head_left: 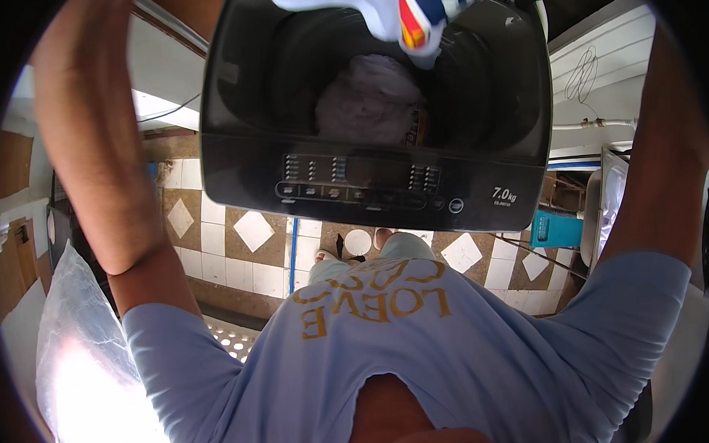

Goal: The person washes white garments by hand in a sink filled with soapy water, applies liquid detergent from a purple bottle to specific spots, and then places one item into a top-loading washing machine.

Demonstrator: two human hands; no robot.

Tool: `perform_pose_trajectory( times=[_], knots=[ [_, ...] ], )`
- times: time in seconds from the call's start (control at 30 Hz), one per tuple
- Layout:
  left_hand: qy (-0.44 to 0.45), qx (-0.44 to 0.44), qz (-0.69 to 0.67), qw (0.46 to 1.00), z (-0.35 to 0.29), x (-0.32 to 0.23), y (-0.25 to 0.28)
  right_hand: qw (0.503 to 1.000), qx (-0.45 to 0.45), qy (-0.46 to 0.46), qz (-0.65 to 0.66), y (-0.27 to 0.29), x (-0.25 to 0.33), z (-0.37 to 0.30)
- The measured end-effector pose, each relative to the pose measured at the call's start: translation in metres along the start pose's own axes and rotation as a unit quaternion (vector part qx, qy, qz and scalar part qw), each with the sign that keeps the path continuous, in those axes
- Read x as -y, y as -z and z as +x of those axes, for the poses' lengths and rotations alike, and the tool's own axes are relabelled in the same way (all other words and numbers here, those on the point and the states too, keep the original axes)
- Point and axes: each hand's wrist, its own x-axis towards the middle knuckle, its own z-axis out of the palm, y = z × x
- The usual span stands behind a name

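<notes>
Both of my arms reach up past the top of the head view, and neither hand shows. My left forearm point(100, 134) runs up the left side, and my right forearm point(665, 154) rises along the right rim. Between them stands a black top-loading washing machine point(251, 167) with its drum uncovered. A pale, bunched heap of laundry point(370, 97) lies inside the drum. Over the far part of the opening hangs a white garment point(346, 2) with dark blue, red and yellow patches. Whatever supports its upper part is beyond the frame.
Below the machine is a floor of white and brown tiles point(252, 232), with my feet on it. A teal plastic container point(556, 228) stands at right. Clear plastic sheeting point(85, 329) sits at lower left, near a perforated white surface point(229, 340). A blue hose point(294, 254) crosses the floor.
</notes>
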Motion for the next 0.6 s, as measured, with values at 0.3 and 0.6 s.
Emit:
perform_pose_trajectory(
  times=[0.3, 0.6],
  knots=[
    [-0.050, 0.174, -0.149, 0.972, 0.007, 0.052, -0.154, 0.970, 0.042, -0.179, -0.158, 0.049, -0.096, -0.100],
    [0.141, 0.309, -0.056, 0.939, -0.054, 0.121, -0.053, 0.917, -0.102, -0.341, -0.179, 0.006, -0.130, -0.167]
  ],
)
